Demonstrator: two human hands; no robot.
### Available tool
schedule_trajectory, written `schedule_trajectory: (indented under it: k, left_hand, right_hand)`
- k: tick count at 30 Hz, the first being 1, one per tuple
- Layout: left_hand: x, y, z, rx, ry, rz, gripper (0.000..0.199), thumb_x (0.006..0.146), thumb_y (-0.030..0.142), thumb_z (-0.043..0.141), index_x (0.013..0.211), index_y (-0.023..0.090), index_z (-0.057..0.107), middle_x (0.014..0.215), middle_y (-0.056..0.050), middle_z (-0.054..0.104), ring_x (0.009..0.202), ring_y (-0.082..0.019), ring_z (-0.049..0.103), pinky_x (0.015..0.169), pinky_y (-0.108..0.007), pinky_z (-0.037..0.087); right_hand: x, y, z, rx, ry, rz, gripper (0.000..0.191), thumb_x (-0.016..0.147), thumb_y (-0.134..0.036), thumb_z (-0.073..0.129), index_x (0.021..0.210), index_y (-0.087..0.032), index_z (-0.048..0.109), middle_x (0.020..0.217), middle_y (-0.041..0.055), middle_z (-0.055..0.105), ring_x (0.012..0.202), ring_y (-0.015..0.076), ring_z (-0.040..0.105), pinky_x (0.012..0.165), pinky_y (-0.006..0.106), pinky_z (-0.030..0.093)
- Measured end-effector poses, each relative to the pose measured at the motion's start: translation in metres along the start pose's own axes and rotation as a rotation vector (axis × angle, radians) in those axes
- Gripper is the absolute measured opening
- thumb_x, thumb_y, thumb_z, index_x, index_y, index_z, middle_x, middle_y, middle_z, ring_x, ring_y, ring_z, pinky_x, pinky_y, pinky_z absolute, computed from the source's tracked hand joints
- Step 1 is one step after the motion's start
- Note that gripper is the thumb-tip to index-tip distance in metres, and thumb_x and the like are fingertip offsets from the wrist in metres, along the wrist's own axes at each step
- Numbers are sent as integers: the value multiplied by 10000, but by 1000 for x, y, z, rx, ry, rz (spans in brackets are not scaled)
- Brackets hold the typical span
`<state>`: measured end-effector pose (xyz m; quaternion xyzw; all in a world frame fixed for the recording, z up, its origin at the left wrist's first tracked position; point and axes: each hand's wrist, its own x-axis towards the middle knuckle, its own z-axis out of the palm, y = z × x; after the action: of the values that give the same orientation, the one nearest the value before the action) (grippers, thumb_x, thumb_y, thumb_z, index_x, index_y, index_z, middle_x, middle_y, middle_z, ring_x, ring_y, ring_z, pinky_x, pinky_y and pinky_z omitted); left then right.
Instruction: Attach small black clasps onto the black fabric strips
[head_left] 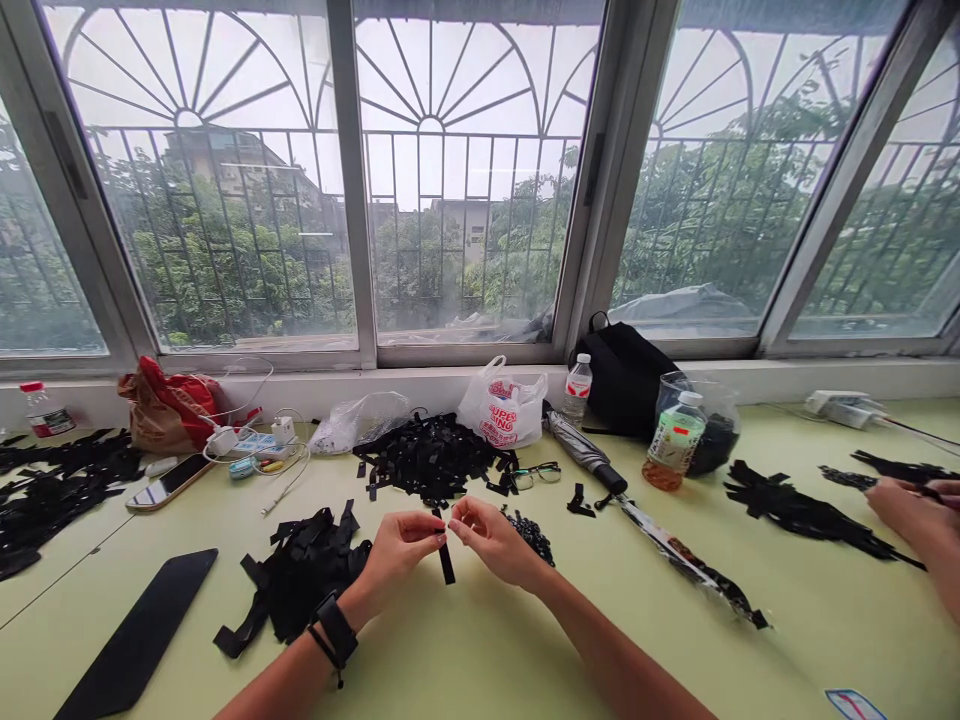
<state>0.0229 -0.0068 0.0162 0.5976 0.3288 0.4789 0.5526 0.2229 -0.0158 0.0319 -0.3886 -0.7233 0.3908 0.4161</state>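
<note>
A short black strip [448, 563] hangs down between my two hands, over the pale green table [480, 650]. My left hand [407, 545], with a black watch on its wrist, pinches the strip near its top. My right hand [491, 540] has its thumb and fingertips pressed together just beside it; whatever they hold is too small to make out. Left of my left hand lies a pile of black strips [300, 570]. A small heap of dark shiny pieces [531, 538] is partly behind my right hand. Beyond both hands spreads a larger pile of black pieces [427, 450].
Glasses [537, 475], a folded umbrella [589, 455], a drink bottle [674, 440] and a white plastic bag [504, 408] stand or lie farther back. A phone [171, 482] and a black flat panel [142, 635] are leftward. Another person's hands [911, 510] are at the right edge, near black strips [795, 510].
</note>
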Motion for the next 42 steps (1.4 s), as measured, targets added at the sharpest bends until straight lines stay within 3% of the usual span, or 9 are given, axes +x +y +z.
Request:
schedule_trajectory:
  k: [8,17,23,27,31,42]
  left_hand:
    - [-2,1,3,41,-46,33,226,812,352,796,910,148,786,889,-78,779,848,-210,712,793,-293,539]
    - [-1,-1,3,-37,-41,35,311,745,320,861,977,149,746,974,-94,778,893,-231,728,875,-355,561]
    - [-5,5,3,-94,-1,-43,427,657,242,913,1025,172,708,864,-65,779,845,-224,730,853,-356,551]
    - [-6,10,0,-149,6,-110,479,644,215,913,1080,182,718,901,-74,783,896,-231,726,855,-338,527]
    - [-7,10,-1,-224,-7,-153,448,667,231,911,1068,178,717,920,-80,782,896,-213,722,862,-321,509]
    - [-10,7,0,-236,-10,-194,371,666,281,927,926,162,691,719,8,720,731,-128,655,768,-231,457]
  right_hand:
    - [0,3,3,-2,-25,-19,316,962,-504,583,913,-193,603,831,14,581,741,155,520,644,267,411]
    - [-1,4,10,-93,26,-41,211,962,-404,583,901,-202,584,885,25,604,778,165,561,659,272,437]
    - [1,12,17,-166,45,-55,174,959,-364,569,889,-206,552,838,16,593,721,157,548,625,268,432]
    - [2,18,17,-185,61,-70,158,968,-370,552,962,-212,532,813,7,596,706,160,549,611,262,428]
    - [2,19,17,-184,20,-79,205,986,-379,527,1088,-205,569,832,22,645,725,170,590,644,269,451]
    - [-2,9,18,-180,-25,-120,211,995,-326,508,988,-179,659,719,0,622,624,136,533,597,240,405]
